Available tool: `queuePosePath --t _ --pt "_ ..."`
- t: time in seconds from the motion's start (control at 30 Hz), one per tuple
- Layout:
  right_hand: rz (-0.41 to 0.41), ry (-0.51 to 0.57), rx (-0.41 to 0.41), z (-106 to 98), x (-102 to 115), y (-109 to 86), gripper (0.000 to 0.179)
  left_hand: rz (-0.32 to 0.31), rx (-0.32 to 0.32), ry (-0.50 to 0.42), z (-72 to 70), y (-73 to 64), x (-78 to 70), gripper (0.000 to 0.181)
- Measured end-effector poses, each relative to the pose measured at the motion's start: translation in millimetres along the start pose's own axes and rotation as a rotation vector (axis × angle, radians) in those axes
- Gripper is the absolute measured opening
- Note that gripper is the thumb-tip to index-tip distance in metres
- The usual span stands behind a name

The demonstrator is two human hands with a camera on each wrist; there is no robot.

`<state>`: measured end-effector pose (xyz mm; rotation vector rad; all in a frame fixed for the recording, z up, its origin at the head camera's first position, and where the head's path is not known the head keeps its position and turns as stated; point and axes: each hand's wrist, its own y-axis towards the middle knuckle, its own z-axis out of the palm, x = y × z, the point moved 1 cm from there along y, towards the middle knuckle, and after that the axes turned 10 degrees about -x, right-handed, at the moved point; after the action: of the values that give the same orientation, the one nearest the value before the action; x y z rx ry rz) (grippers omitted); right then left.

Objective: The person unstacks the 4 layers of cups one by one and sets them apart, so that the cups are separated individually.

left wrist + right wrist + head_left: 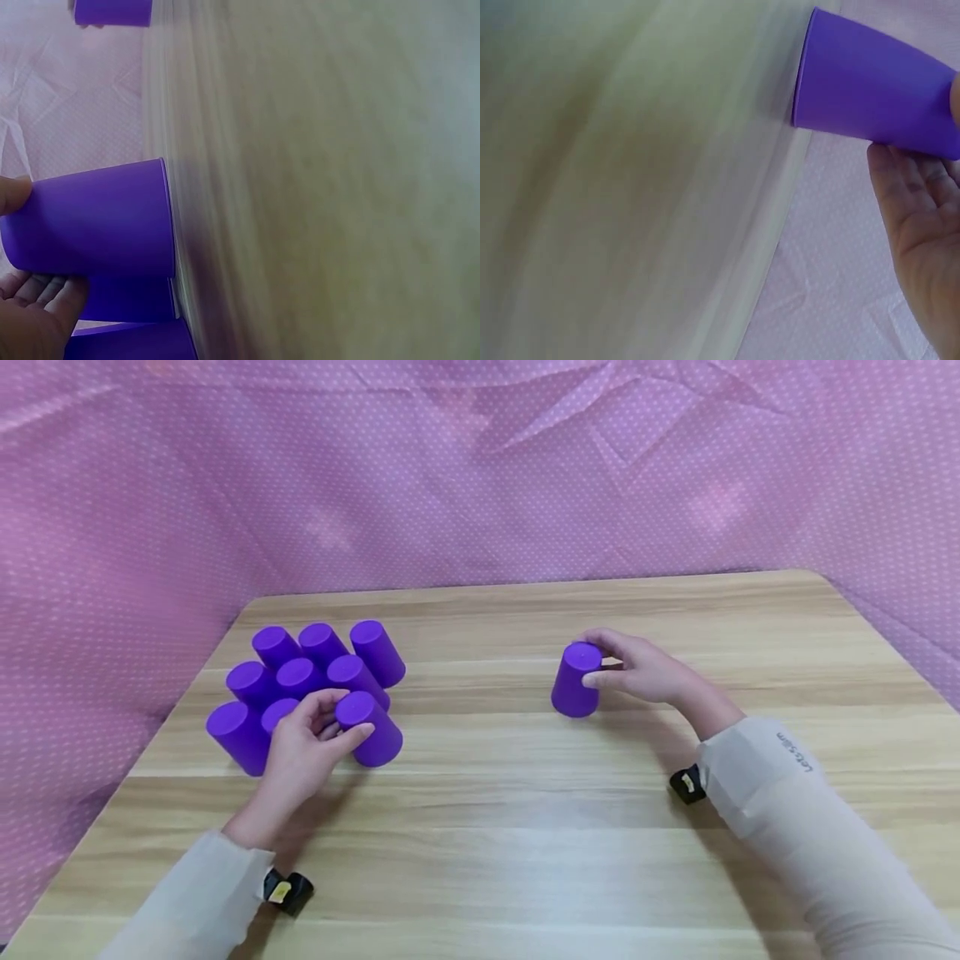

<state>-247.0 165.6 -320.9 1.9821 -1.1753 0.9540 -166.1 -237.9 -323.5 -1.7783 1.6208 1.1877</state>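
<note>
Upside-down purple cups stand in a cluster at the table's left. My left hand (302, 756) grips the front right cup (375, 735) of that cluster near its top, thumb on one side and fingers on the other. In the left wrist view this cup (94, 221) has its rim at the tabletop, with other cups behind it. Right of the table's middle, my right hand (643, 670) holds a single upside-down purple cup (573, 689) between thumb and fingers. The right wrist view shows the rim of that cup (874, 86) at the table surface.
Several more purple cups (378, 653) stand close together in rows beside and behind my left hand. The wooden table (480, 827) reaches back to a pink dotted cloth (480, 485). A black wrist device (288, 893) hangs below each sleeve.
</note>
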Motion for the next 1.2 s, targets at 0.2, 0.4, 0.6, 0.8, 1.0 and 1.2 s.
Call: queuePosePath --t 0.2,0.4,0.6,0.8,1.0,1.2 --pt "0.01 0.0 -0.057 17.9 11.5 18.9 0.048 -0.003 0.0 -0.001 0.5 1.7 2.2 0.051" --pt "0.053 -0.045 -0.102 37.2 24.9 37.0 0.049 -0.017 0.005 -0.006 -0.3 1.1 2.0 0.051" --pt "0.072 -0.042 -0.128 61.0 39.7 53.5 0.05 -0.025 0.024 -0.001 -0.9 1.3 0.5 0.052" --pt "0.111 -0.074 -0.155 85.4 55.3 69.5 0.051 -0.024 0.015 -0.002 -0.8 1.1 1.8 0.051" --pt "0.121 -0.047 -0.188 107.1 71.0 80.8 0.051 -0.004 0.001 0.005 -1.8 1.8 2.5 0.051" --pt "0.085 -0.054 -0.182 126.5 82.8 90.7 0.05 -0.008 0.0 0.004 -1.7 2.2 3.7 0.05"
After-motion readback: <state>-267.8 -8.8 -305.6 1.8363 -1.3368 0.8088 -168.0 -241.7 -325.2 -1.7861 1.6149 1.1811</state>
